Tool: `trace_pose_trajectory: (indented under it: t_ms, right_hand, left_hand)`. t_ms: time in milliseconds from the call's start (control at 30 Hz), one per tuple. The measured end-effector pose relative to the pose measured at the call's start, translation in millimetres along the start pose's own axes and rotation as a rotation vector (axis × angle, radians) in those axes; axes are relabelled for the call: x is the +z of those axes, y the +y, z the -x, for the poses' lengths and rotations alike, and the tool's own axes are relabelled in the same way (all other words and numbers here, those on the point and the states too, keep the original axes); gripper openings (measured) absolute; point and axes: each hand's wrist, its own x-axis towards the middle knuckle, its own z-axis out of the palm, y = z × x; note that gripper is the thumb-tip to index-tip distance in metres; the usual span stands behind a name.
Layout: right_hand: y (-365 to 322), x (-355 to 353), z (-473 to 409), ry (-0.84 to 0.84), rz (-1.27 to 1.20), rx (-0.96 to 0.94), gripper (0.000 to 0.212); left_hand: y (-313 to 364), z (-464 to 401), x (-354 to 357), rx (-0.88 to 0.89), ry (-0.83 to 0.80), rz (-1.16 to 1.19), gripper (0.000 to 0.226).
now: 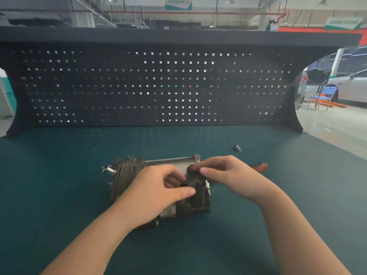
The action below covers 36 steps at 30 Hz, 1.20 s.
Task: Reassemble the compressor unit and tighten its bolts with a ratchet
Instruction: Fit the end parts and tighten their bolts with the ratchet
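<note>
Dark metal end piece [195, 176] sits pinched by both the left hand [158, 193] and right hand [228, 175] against the compressor [127, 175] at frame centre. Assembly looks midway. Ratchet [260, 166] lies untouched right of centre, so tightening likely remains.

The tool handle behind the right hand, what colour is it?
Red handle, seen in the head view.

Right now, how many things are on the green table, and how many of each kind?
Compressor unit: 1, with the left hand and right hand both gripping the dark part on top of it
Red-handled tool: 1, partly hidden behind the right hand
Small loose metal piece: 1
Total: 3 things on the green table
</note>
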Motion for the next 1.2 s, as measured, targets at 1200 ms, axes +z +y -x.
trace_pose_trajectory:
  t_ms: [1200]
  right_hand:
    - [-33, -4, 7, 0.211, -0.246, 0.026, 0.029]
  left_hand:
    - [1, -3, 14, 0.516, 0.310, -0.079, 0.032]
